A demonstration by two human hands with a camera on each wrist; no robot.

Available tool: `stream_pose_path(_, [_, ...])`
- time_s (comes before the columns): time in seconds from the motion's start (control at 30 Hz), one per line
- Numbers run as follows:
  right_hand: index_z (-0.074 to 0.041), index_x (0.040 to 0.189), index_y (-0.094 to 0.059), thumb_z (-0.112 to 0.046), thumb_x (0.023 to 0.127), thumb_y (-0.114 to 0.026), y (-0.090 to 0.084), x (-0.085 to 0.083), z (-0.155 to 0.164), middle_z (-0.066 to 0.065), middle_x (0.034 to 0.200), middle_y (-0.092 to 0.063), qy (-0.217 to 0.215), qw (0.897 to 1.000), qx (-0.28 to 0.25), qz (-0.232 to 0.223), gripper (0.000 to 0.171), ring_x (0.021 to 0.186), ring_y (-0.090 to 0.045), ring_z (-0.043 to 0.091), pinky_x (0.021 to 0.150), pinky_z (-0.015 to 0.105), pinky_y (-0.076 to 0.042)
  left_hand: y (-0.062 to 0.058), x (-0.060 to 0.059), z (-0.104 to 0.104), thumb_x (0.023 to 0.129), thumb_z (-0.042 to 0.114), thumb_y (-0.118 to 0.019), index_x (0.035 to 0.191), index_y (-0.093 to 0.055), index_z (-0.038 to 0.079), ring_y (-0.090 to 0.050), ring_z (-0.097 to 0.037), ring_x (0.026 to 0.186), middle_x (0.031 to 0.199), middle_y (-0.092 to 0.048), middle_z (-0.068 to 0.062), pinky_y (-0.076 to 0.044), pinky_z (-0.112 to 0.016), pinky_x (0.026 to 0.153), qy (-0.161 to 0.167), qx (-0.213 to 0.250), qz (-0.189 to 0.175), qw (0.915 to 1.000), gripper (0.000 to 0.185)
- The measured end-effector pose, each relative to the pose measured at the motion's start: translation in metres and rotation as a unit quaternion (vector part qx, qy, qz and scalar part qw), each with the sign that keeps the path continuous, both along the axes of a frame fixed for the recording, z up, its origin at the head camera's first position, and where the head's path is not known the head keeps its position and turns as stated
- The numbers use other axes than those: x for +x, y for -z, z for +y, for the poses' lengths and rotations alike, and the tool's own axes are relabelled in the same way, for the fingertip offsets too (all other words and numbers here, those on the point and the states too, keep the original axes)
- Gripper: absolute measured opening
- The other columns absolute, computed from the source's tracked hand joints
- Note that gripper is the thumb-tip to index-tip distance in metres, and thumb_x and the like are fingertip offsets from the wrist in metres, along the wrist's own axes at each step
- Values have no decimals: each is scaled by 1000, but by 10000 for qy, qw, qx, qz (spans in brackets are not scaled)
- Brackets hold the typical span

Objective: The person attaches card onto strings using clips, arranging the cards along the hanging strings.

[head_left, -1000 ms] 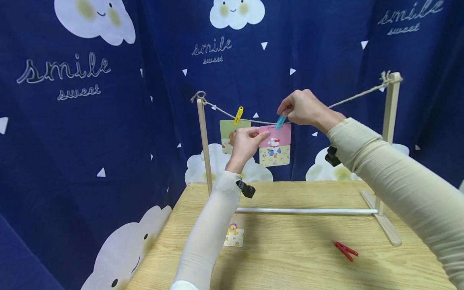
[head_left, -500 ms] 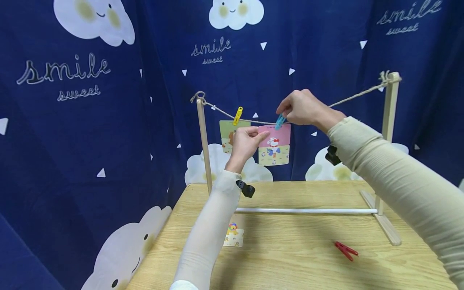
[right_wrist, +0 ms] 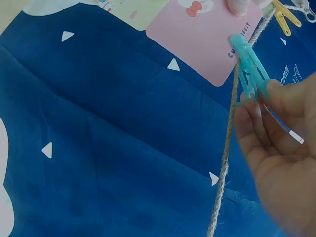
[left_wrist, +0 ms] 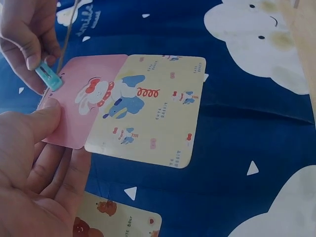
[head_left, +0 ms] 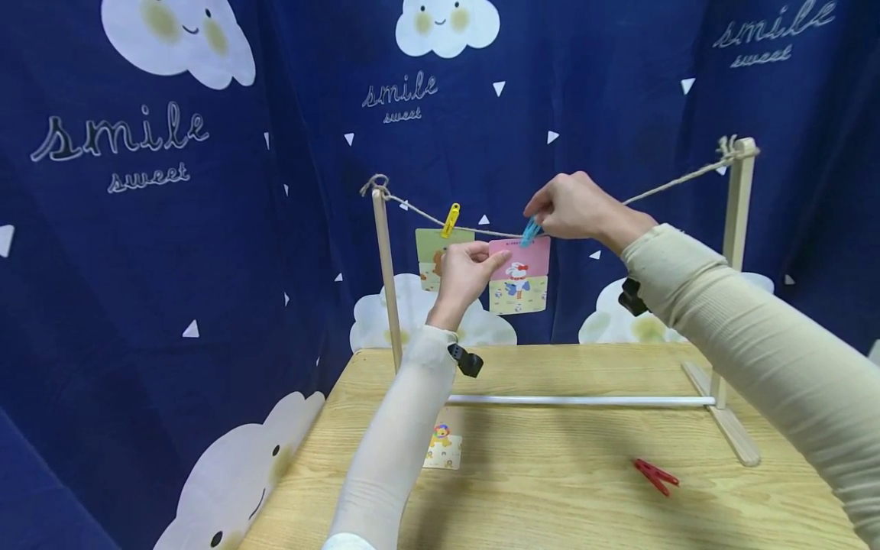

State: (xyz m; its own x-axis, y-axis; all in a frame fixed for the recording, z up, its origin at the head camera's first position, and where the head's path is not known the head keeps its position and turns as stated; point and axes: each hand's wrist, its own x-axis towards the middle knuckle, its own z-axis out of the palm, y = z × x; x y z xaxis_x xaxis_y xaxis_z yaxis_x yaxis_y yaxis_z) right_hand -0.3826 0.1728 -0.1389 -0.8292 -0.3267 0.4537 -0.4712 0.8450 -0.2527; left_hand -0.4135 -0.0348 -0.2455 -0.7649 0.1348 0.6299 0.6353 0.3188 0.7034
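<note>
My left hand (head_left: 465,276) pinches the left edge of a pink and cream rabbit card (head_left: 519,286), thumb in front and fingers behind. The card's top edge lies at the rope (right_wrist: 229,133). My right hand (head_left: 577,205) pinches the handle ends of a light blue clothespin (right_wrist: 249,66), whose tip overlaps the card's printed top edge. In the left wrist view the clothespin (left_wrist: 48,76) sits near the left thumb. To the left, a green bear card (head_left: 428,256) hangs from the rope under a yellow clothespin (head_left: 451,220), partly hidden by my left hand.
The rope runs between a left wooden post (head_left: 387,267) and a right wooden post (head_left: 739,206). A white bar (head_left: 584,400) joins the stand low down. On the wooden table (head_left: 550,489) lie a red clothespin (head_left: 656,477) and a lion card (head_left: 445,443), partly behind my left arm.
Both hands stay almost in place at the rope, still holding the rabbit card and the light blue clothespin. The view shifts very slightly.
</note>
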Motion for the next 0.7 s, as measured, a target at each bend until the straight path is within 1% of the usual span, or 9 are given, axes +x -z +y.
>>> stream_pose_path(0.1, [-1,116,-77,-6,92,-57,1,-1,1,17,112,-75,9,10000,54,60,31,86,-65,27,69,33,-53,0,1,0,91,35,-82,67,-61,12,-41,-10,56,59,-49,4,-31,-26,50,-26,-14,30,10000,39])
stream_pose_path(0.23, [-1,117,-77,-7,93,-56,3,-1,1,18,113,-75,-3,9999,69,82,32,88,-66,27,73,36,-57,0,1,0,90,34,-82,70,-64,12,-42,-10,57,60,-51,3,-31,-26,51,-43,-25,35,10000,35])
stream_pose_path(0.3, [-1,117,-77,-8,94,-56,3,-1,1,17,113,-75,4,9999,57,89,32,88,-67,27,73,37,-57,0,2,0,90,34,-82,71,-66,12,-43,-10,57,62,-54,3,-33,-26,51,-53,-43,39,10000,34])
stream_pose_path(0.5, [-2,117,-77,-8,93,-56,2,0,2,15,110,-76,-2,9999,37,128,33,84,-66,24,65,32,-51,2,1,0,89,35,-84,76,-71,11,-55,-11,64,71,-66,1,-43,-26,56,-109,18,15,9999,30])
stream_pose_path(0.57, [-2,117,-77,-8,93,-56,3,0,2,15,109,-76,-4,9999,39,138,32,83,-67,24,65,31,-51,2,1,0,87,36,-85,79,-73,12,-60,-11,68,74,-70,1,-47,-27,60,-192,47,-2,9998,28])
stream_pose_path(0.7, [-3,117,-77,-9,93,-57,3,-1,3,14,108,-77,-7,9999,55,150,32,83,-67,22,66,31,-51,2,2,-1,86,38,-86,90,-79,14,-68,-11,76,81,-75,2,-53,-28,68,-310,80,-23,9995,24])
